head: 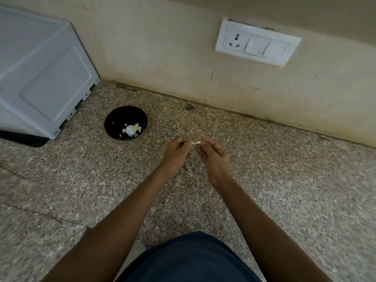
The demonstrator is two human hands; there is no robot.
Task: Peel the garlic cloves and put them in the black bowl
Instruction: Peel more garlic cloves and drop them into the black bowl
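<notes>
A small white garlic clove [197, 142] is pinched between both hands above the speckled granite counter. My left hand [176, 152] grips its left end with curled fingers. My right hand [212, 154] pinches its right end. To the left stands the black bowl [114, 121], holding pale garlic pieces and skin [131, 129] in its near right part. The hands are apart from the bowl, to its right and slightly nearer to me.
A white appliance [40, 74] stands at the far left against the tiled wall. A white socket and switch plate [256, 43] is set in the wall at the back right. A small dark speck [189, 107] lies by the wall edge.
</notes>
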